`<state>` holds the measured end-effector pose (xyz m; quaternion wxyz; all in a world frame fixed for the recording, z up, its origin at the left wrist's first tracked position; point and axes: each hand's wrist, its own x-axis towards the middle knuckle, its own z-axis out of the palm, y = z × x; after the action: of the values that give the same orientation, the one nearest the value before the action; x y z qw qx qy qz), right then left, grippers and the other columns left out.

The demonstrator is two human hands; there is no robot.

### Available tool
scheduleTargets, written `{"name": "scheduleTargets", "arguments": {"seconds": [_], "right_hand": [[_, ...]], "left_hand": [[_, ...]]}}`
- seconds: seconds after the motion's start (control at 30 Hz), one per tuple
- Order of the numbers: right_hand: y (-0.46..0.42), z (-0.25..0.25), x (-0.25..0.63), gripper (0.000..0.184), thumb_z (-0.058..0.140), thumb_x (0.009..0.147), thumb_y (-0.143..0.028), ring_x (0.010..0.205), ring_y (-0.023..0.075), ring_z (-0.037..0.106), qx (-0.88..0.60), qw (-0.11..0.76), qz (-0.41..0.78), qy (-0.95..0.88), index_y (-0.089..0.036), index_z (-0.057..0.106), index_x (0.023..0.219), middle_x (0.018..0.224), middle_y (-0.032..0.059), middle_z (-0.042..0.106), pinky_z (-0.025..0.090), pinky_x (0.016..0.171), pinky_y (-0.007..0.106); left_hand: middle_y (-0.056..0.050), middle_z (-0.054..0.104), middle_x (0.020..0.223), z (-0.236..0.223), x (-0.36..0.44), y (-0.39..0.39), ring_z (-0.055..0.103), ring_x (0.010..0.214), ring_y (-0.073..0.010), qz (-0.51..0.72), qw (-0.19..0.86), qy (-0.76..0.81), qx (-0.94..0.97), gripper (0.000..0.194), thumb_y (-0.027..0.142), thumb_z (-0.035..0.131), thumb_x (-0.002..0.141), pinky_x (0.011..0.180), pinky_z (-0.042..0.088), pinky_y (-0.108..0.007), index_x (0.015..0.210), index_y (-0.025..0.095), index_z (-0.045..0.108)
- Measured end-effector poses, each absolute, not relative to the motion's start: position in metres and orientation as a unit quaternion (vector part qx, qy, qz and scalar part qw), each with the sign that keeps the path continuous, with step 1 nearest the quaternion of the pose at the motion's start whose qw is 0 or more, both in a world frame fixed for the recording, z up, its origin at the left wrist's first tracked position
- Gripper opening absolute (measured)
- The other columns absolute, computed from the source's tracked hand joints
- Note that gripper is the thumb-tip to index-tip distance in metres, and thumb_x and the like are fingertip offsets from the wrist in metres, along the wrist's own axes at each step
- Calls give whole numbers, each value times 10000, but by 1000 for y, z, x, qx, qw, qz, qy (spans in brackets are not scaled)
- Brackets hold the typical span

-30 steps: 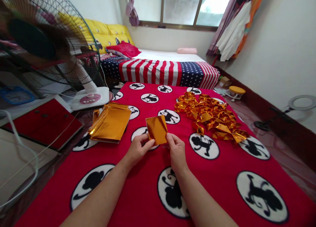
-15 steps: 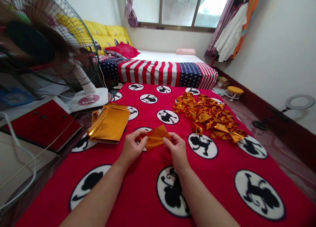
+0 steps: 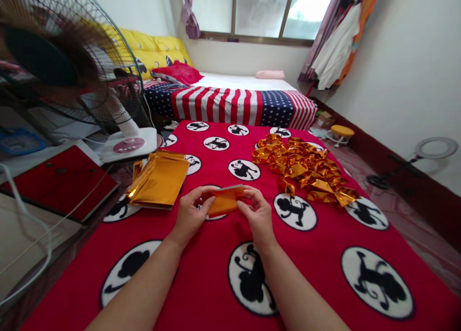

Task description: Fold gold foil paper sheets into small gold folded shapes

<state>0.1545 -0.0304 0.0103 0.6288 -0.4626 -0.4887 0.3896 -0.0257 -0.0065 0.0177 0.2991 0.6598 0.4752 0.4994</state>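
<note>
Between my two hands is a folded sheet of gold foil paper (image 3: pixel 226 201), held a little above the red cloth. My left hand (image 3: pixel 194 211) pinches its left end, thumb in front and fingers behind. On its right end, my right hand (image 3: pixel 256 211) grips with thumb and fingers. A thin greyish edge shows along the paper's top. To the left of my hands lies a stack of flat gold foil sheets (image 3: pixel 162 180). A heap of folded gold foil pieces (image 3: pixel 306 168) lies to the right, beyond my right hand.
The red cloth (image 3: pixel 201 292) with round monkey prints covers the work surface. A running fan (image 3: pixel 126 144) stands at the left beside a red panel (image 3: pixel 57 177). Behind is a bed with a striped cover (image 3: pixel 216 105). A yellow stool (image 3: pixel 342 131) and a ring light (image 3: pixel 435 148) stand right.
The foil paper's pointed top corner is gone; its upper edge now runs nearly straight as a narrower band. My hands have barely moved and keep hold of both ends.
</note>
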Motion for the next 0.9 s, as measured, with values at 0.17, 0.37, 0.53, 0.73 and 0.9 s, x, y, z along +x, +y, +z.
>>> {"name": "scheduleTargets", "arguments": {"seconds": [0.17, 0.37, 0.53, 0.73, 0.9], "right_hand": [[-30, 13, 156, 69, 625, 756, -246, 1071, 230, 610, -475, 630, 372, -489, -193, 654, 790, 1152, 96, 606, 552, 743, 298], [-30, 12, 158, 146, 483, 746, -158, 1116, 222, 603, -489, 612, 317, -534, -201, 600, 671, 1188, 94, 615, 509, 894, 352], [-36, 18, 159, 190, 498, 734, -104, 1335, 247, 426, -542, 573, 208, -579, -205, 654, 697, 1442, 64, 449, 383, 1071, 414], [-41, 21, 166, 236, 526, 747, -52, 1189, 232, 514, -541, 498, 123, -666, -246, 660, 730, 1219, 41, 617, 415, 1002, 404], [-39, 19, 171, 217, 534, 731, -37, 972, 208, 617, -534, 465, 158, -689, -232, 625, 765, 989, 19, 715, 420, 910, 369]], "left_hand": [[-52, 706, 997, 22, -25, -7, 656, 919, -170, 488, 286, 451, 690, 175, 256, 624, 836, 755, 542, -252, 988, 193, 684], [-74, 610, 1179, 22, -26, -7, 605, 1104, -212, 473, 248, 438, 724, 148, 199, 694, 743, 938, 523, -336, 889, 203, 716], [-34, 444, 1432, 26, -30, -10, 427, 1326, -264, 470, 74, 460, 750, 235, 75, 623, 757, 1062, 435, -446, 843, 255, 748], [-43, 655, 1175, 28, -36, -12, 539, 1130, -237, 413, -9, 432, 802, 366, -9, 547, 724, 990, 457, -415, 898, 255, 731], [-30, 732, 1017, 21, -38, -7, 623, 1003, -217, 371, 83, 411, 829, 420, -42, 504, 637, 931, 470, -392, 893, 222, 707]]}}
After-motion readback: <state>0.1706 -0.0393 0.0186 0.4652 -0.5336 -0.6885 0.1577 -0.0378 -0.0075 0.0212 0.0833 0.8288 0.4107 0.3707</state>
